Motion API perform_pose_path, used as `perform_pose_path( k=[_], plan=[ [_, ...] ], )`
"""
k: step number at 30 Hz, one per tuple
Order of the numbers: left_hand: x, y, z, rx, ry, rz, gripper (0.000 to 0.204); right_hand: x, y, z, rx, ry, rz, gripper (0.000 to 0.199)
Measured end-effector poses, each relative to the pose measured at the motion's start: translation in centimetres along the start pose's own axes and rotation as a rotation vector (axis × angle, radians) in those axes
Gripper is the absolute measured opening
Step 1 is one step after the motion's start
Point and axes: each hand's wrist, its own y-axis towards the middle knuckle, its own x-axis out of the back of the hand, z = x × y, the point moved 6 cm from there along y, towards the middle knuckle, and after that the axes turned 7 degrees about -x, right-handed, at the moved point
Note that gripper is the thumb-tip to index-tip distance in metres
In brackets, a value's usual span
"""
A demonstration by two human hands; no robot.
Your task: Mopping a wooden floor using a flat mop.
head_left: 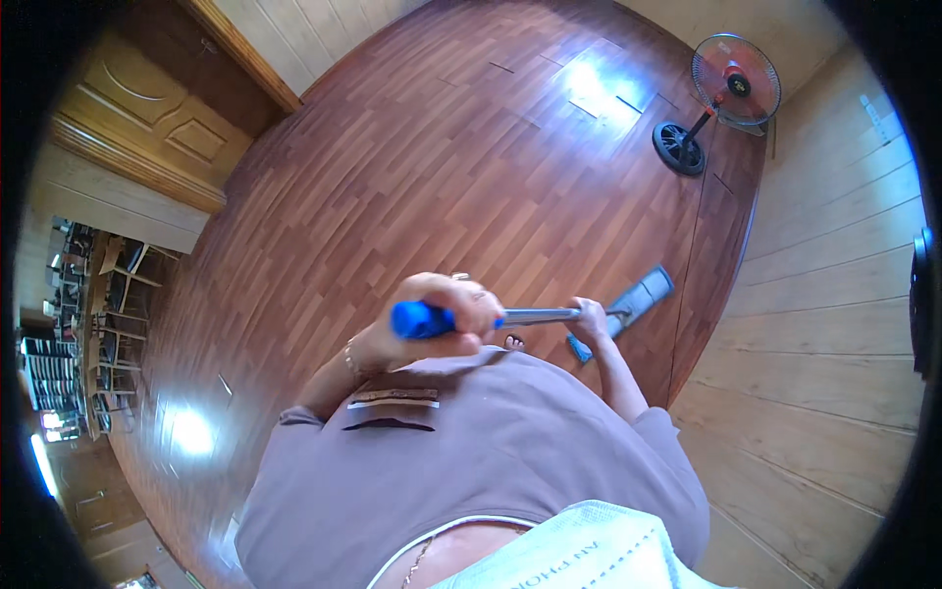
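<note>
A flat mop slants out in front of me toward the right. My left hand (461,306) is closed round the blue grip (420,320) at the top of its handle. Further down, my right hand (590,320) wraps round the metal pole (543,316). The grey mop head (640,297), with blue fringe along its edge, lies on the floor beyond my right hand, near the right wall. Part of one foot (514,342) shows below the pole.
A red and black standing fan (680,149) stands at the far right by the panelled wall (814,383). Brown wood flooring (412,167) stretches ahead. At the left are a wooden door (147,98) and a shelf (103,324) with stacked things and chairs.
</note>
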Motion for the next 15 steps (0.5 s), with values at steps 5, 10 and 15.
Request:
perform_pose_path(
  k=[5, 10, 15],
  plan=[
    [-2.7, 2.5, 5.1, 0.274, 0.047, 0.131, 0.014, 2.9, -4.2, -7.3, -0.173, -0.098, -0.209, 0.025],
    [-4.5, 3.4, 6.5, 0.287, 0.006, 0.229, 0.011, 4.2, -4.5, -9.6, -0.206, 0.046, -0.281, 0.013],
    [-6.2, 4.0, 5.7, 0.198, 0.146, 0.32, 0.013, 4.3, -1.3, -11.2, -0.038, 0.115, -0.328, 0.016]
  ],
)
